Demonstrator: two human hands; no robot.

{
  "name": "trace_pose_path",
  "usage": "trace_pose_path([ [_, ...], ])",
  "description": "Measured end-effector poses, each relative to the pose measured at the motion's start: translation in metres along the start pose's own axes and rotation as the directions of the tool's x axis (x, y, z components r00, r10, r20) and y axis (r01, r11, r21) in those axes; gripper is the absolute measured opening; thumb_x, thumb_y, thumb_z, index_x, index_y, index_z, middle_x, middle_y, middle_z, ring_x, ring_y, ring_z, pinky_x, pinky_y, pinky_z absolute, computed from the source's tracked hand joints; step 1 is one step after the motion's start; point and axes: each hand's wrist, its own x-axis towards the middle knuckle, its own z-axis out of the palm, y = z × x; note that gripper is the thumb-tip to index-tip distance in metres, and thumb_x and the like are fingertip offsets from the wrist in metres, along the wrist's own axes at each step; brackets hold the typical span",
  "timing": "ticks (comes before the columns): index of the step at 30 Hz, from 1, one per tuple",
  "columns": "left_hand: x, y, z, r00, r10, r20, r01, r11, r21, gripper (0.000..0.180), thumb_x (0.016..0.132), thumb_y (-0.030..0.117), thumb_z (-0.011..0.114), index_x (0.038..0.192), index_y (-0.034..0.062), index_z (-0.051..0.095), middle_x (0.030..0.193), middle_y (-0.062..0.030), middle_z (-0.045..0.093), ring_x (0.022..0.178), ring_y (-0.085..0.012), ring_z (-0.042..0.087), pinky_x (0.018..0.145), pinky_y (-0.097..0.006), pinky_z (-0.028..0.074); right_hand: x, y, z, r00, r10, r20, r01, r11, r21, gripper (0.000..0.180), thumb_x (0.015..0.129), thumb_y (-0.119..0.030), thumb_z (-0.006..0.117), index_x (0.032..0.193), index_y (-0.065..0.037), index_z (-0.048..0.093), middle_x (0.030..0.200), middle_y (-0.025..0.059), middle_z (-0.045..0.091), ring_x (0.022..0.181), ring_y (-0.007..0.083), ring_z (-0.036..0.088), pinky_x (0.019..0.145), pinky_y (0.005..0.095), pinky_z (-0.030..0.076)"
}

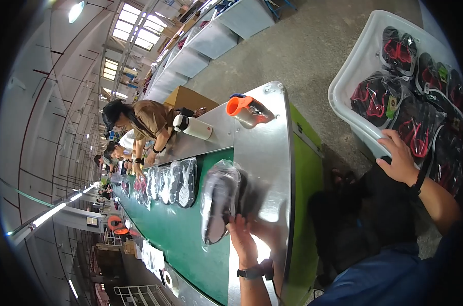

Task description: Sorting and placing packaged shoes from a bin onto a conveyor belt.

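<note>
A pair of dark shoes in a clear plastic bag point(217, 201) lies at the near end of the green conveyor belt point(203, 255). My left hand point(243, 244) has its fingers closed on the near edge of that bag. On my right stands a white plastic bin point(338, 86) full of bagged black shoes with red or pink laces point(375, 99). My right hand point(401, 159) grips its near rim, thumb and fingers bent over the edge. Part of that grip is hidden by the hand itself.
Several bagged shoe pairs point(183, 181) lie in a row farther along the belt. An orange-mouthed container point(249, 109) and a white bottle point(193, 127) stand on the metal border. A co-worker in brown point(152, 120) reaches over the belt. A tape roll point(168, 279) is opposite.
</note>
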Motion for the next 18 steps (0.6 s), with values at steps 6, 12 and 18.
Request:
trace_pose_path([
  [6, 0.013, 0.007, -0.021, 0.958, -0.224, -0.181, 0.059, 0.768, -0.638, 0.084, 0.087, 0.071, 0.065, 0.143, 0.0102, 0.055, 0.145, -0.0130, 0.057, 0.136, -0.0349, 0.051, 0.113, -0.057, 0.042, -0.004, -0.006, 0.003, 1.000, -0.017, -0.010, 0.017, 1.000, 0.021, 0.051, 0.078, -0.018, 0.079, 0.123, -0.005, 0.062, 0.139, 0.0147, 0.049, 0.121, 0.0394, 0.058, 0.099, 0.0477, 0.049],
  [12, 0.004, 0.012, 0.002, 0.987, -0.129, 0.093, 0.159, 0.795, -0.585, 0.076, 0.095, 0.066, 0.049, 0.155, 0.0192, 0.043, 0.158, -0.0109, 0.046, 0.143, -0.0372, 0.044, 0.121, -0.059, 0.031, -0.004, 0.009, 0.002, 0.998, -0.022, -0.062, 0.033, 0.984, 0.177, 0.045, 0.079, -0.016, 0.078, 0.119, -0.004, 0.062, 0.130, 0.0154, 0.056, 0.118, 0.0384, 0.059, 0.100, 0.0448, 0.048],
  [18, -0.052, 0.029, 0.085, 0.984, -0.149, 0.099, 0.177, 0.898, -0.404, 0.077, 0.099, 0.065, 0.047, 0.155, 0.0123, 0.042, 0.156, -0.0134, 0.047, 0.142, -0.0374, 0.045, 0.117, -0.057, 0.038, 0.007, -0.037, -0.021, 0.986, -0.075, 0.148, -0.037, 0.769, 0.638, 0.046, 0.093, -0.022, 0.073, 0.131, -0.001, 0.059, 0.123, 0.0143, 0.064, 0.117, 0.0264, 0.061, 0.101, 0.0376, 0.047],
])
